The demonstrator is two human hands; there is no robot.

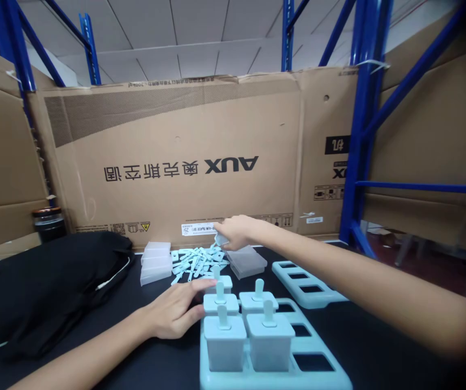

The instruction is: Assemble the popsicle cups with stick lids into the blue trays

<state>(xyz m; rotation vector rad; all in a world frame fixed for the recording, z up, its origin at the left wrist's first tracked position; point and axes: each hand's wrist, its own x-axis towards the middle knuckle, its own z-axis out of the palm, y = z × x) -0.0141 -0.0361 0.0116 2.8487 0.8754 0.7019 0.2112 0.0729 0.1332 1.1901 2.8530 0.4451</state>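
Observation:
My left hand [178, 310] rests against the left side of the ice pop molds, its thumb and index finger apart. The index fingertip touches the lid of the far mold [224, 283]; the thumb lies beside the mold in front of it [220, 303]. Several lidded molds with upright stick handles, among them the front right mold [271, 346], sit in the light-blue tray [318, 352]. My right hand [237, 232] reaches across and pinches a light-blue stick lid [220, 239] above the pile of light-blue stick lids [198, 261]. The fingers partly hide that piece.
Clear plastic mold cups [155, 264] stand left of the pile, with more clear cups [247, 262] to its right. A second light-blue tray [306, 284] lies at right. Black cloth [50, 287] and a dark jar [49, 223] are at left. A cardboard wall [176, 135] and blue posts enclose the table.

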